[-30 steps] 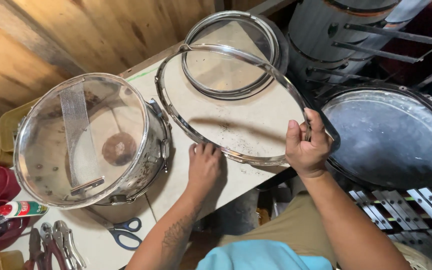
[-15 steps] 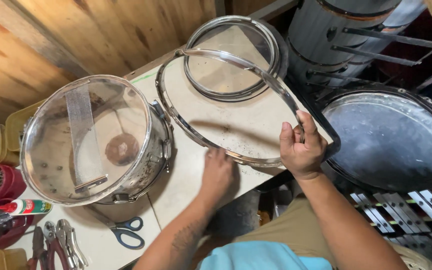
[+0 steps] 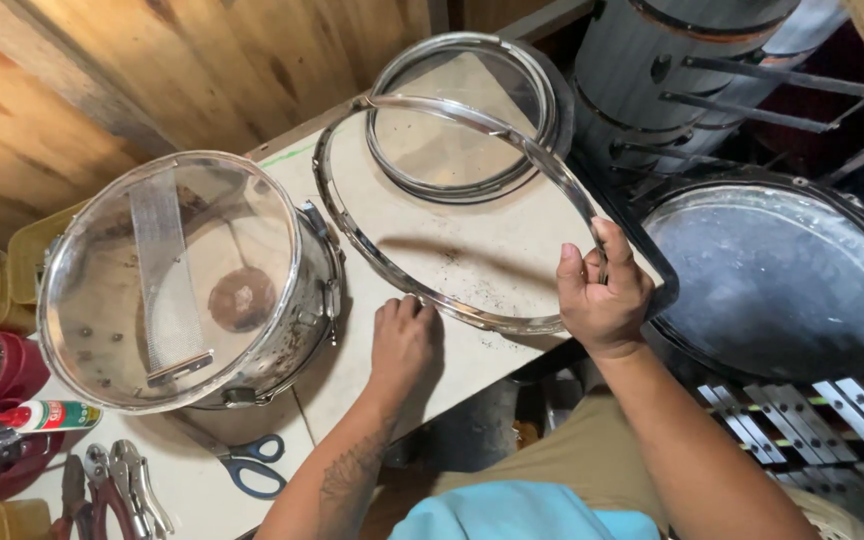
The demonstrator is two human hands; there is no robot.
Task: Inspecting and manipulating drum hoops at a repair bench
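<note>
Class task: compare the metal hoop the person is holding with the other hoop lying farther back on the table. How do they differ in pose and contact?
The held hoop is tilted, its right side lifted by the right hand and its near edge touched by the left hand; the far hoop lies flat on the table, untouched. The held hoop looks larger. Both are round, shiny metal rims.

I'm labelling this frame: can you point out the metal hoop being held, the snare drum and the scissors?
metal hoop [image 3: 352, 235], head view, its left rim on the table.
snare drum [image 3: 167, 280], head view, middle of its clear head.
scissors [image 3: 252, 465], head view, blue handles.
</note>
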